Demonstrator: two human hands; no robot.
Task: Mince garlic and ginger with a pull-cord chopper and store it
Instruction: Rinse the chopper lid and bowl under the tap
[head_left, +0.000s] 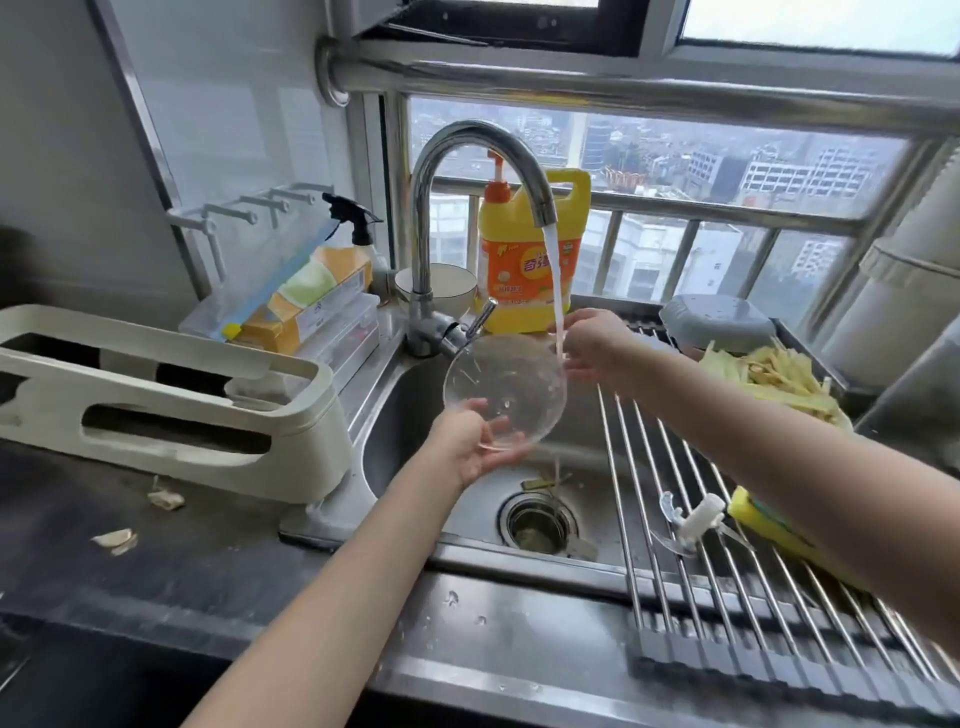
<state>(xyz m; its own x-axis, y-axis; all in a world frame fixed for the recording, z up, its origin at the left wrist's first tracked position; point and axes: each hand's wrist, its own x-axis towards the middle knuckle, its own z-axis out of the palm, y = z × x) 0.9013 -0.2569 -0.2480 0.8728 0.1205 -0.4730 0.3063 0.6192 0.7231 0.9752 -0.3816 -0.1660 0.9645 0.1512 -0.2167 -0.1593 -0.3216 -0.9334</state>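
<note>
Clear plastic is what you have in hand: the transparent chopper bowl (503, 391) is tipped on its side above the steel sink (415, 415), just under and left of the tap's stream. Your left hand (475, 447) cups the bowl's lower rim, fingers curled round the edge from beneath, so that grip is firmly on the bowl. Your right hand (592, 343) reaches in from the right, at the bowl's upper right edge, with the running water (556, 291) falling across its fingers; the fingers look relaxed and spread, but motion blur keeps you from telling whether they actually touch the rim. The water comes from the curved chrome faucet (467, 156), behind which stands a yellow dish soap jug (530, 270) with an orange pump. On the roll-up drying rack (727, 519) spanning the right half of the sink lies the chopper's white blade shaft (696, 519) with its curved blades, near a yellow sponge (769, 530) partly hidden by your right forearm. Farther back on the rack sit a grey lid (719, 322) and a pile of pale vegetable peelings (774, 374). Left of the sink, a cream-coloured rack (166, 400) stands on the dark counter (156, 571), with a few garlic skins (117, 539) in front of it.
</note>
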